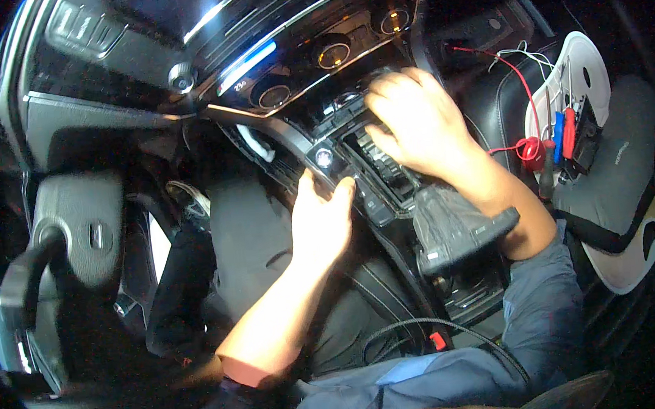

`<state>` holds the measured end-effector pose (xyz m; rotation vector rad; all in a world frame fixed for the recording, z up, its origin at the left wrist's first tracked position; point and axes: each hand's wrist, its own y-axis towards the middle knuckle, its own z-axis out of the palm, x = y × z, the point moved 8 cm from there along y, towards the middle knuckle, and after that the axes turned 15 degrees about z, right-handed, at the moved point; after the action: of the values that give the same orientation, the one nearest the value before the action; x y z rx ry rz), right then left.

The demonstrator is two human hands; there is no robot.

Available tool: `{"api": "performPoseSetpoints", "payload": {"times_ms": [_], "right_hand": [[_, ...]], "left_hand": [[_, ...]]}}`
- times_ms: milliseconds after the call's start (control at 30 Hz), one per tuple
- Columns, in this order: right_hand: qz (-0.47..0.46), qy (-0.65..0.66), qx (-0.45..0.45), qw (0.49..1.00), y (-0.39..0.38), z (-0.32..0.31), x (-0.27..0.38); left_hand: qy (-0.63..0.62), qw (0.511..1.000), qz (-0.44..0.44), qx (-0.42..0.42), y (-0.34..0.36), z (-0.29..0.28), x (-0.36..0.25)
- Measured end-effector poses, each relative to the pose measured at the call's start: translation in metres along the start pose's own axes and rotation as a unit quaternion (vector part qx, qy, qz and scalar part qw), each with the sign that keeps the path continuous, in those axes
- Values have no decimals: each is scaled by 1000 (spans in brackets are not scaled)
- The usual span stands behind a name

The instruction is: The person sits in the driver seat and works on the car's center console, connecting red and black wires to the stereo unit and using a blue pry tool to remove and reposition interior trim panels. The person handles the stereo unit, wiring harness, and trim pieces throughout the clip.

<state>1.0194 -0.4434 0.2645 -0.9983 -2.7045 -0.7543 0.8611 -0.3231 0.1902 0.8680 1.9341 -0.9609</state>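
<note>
Black plastic console opening (380, 169) lies uncovered, inner mechanism showing; dark grey, soft-looking boot with a rigid black end (451, 230) sits off it, tilted, just near of the opening and to its right. Uncovering looks done; the boot is not seated back; how much work remains I cannot judge.

Right hand (421, 126): grip curled over the far part of the opening, fingertips hidden; cannot tell whether clamped. Left hand (321, 220): thumb and forefinger apart at the console's left edge, near a round silver button (323, 158).

Count: one opening, one boot, one silver button; three round dials (333, 53) far; on the right, one blue-handled tool (558, 135), one coiled red wire (528, 149).
</note>
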Motion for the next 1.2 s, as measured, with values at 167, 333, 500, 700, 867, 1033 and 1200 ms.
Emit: {"api": "performPoseSetpoints", "payload": {"times_ms": [167,333,500,700,867,1033,1200], "right_hand": [[66,12,-53,996,-1,-16,-25],[79,70,-30,994,1,-17,-41],[150,87,-80,982,5,-27,-55],[180,139,-89,970,2,-26,-65],[192,173,-114,959,1,-24,-75],[164,162,-122,965,3,-33,-64],[22,240,-91,966,3,-38,-22]], "left_hand": [[-60,997,-48,-20,0,-3,0],[-84,994,-54,-43,7,-4,-5],[-61,995,-61,-50,11,-5,-6],[-53,998,-25,-17,20,0,-1],[-57,998,-2,-11,21,4,10],[-155,986,-43,-45,22,9,33],[-249,963,-83,-62,22,16,45]]}}
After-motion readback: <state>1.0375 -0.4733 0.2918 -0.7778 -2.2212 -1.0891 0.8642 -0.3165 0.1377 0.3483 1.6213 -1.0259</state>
